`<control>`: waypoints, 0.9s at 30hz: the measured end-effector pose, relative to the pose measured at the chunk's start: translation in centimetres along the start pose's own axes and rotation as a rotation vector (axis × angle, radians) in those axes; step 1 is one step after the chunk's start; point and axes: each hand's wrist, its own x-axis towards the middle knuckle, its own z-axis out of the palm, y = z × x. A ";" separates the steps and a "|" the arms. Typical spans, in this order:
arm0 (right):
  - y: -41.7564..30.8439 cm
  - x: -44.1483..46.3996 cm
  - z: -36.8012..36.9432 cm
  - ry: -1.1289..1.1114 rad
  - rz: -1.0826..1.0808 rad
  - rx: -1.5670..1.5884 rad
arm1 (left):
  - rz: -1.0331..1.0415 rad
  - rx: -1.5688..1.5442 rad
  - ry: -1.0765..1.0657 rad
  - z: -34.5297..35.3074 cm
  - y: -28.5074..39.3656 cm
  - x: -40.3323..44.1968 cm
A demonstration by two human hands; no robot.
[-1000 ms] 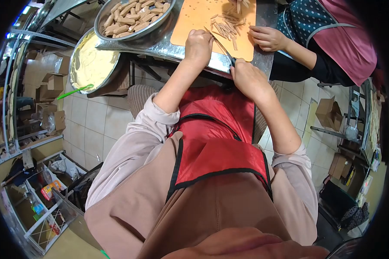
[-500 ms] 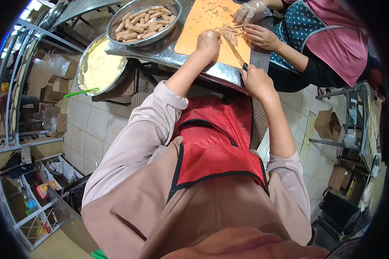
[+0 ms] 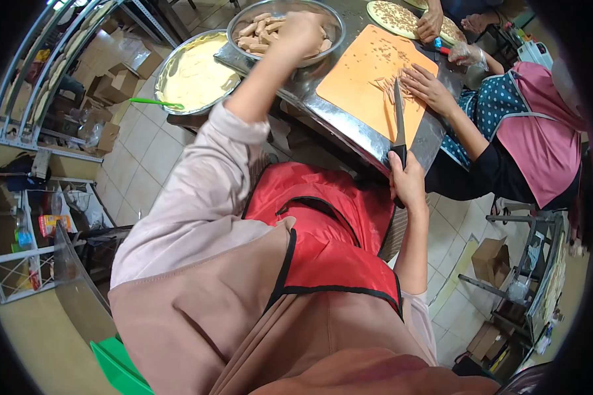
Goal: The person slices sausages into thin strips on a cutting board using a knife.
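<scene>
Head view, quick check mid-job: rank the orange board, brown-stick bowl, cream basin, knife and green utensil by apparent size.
1. Orange board
2. Brown-stick bowl and cream basin: too alike to rank
3. Knife
4. Green utensil

"What's the floor like?"
"Pale square tiles (image 3: 141, 148), with a yellowish strip (image 3: 456, 273) running across them on the right."
"And the furniture?"
"A shiny metal counter (image 3: 303, 84) at the top, its surface catching the light. A tall metal rack (image 3: 29, 72) stands at the upper left, with open cardboard boxes (image 3: 116, 85) beside it."
"Below that rack?"
"A low white-framed shelf unit (image 3: 20, 250), cluttered, near a plain beige surface (image 3: 43, 329); wall or floor, I can't tell."
"Over on the right?"
"Dark-framed shelving (image 3: 532, 263), and another open box (image 3: 491, 261)."
</scene>
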 end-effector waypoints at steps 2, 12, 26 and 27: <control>0.0 -0.1 -0.1 -0.016 0.013 0.032 | -0.032 0.187 -0.275 1.1 -4.9 1.8; 0.1 -0.2 -0.3 -0.028 0.029 0.076 | 0.098 0.225 -0.467 3.0 -11.5 2.3; 0.3 0.0 -0.4 -0.038 0.031 0.048 | -0.109 -0.338 0.225 0.2 -6.1 0.5; 0.4 0.0 -0.4 -0.039 0.031 0.037 | -0.144 -0.499 0.111 -2.1 -3.1 -1.1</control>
